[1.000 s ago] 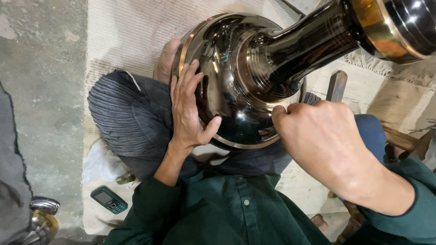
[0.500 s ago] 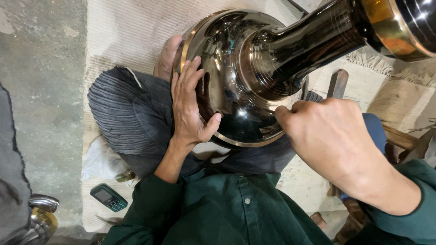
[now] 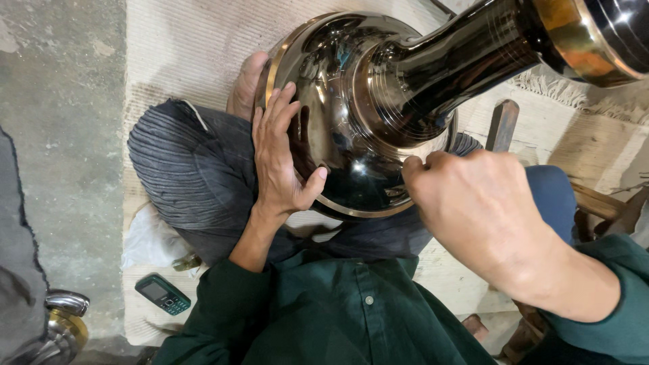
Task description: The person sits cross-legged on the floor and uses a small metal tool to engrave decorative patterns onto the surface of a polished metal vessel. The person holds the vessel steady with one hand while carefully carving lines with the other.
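A big polished dark metal vase (image 3: 378, 88) with a brass-coloured band lies tilted across my lap, its long neck running to the upper right. My left hand (image 3: 277, 162) lies flat against the left of its round body, fingers spread and thumb hooked near the lower rim. My right hand (image 3: 480, 209) is curled into a fist, knuckles pressed to the body just under the base of the neck. Anything inside the fist is hidden. My legs are crossed in grey trousers (image 3: 182, 169) under the vase.
I sit on a pale woven mat (image 3: 189, 47) beside a concrete floor (image 3: 61, 135). A small green mobile phone (image 3: 161, 294) lies by my left knee. Another shiny metal piece (image 3: 61, 324) stands at the bottom left. A wooden block (image 3: 501, 125) lies behind the vase.
My right fist has slid a little along the vase's lower body. My left hand stays flat in the same place on the vase.
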